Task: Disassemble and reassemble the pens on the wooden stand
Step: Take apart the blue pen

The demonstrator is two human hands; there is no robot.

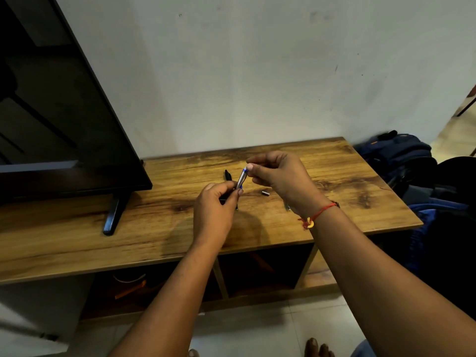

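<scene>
Above the worktop's (347,176) middle, the left hand (216,204) grips a silver pen (241,178) low down (barrel tilted). The right hand (279,176) pinches its top.

Single head view, looking forward-down, close above wooden stand (257,228)

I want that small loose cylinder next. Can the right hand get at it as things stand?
Probably yes: the cylinder lies uncovered on the wooden stand close by the right hand, though that hand now pinches the silver pen at its top end.
</scene>
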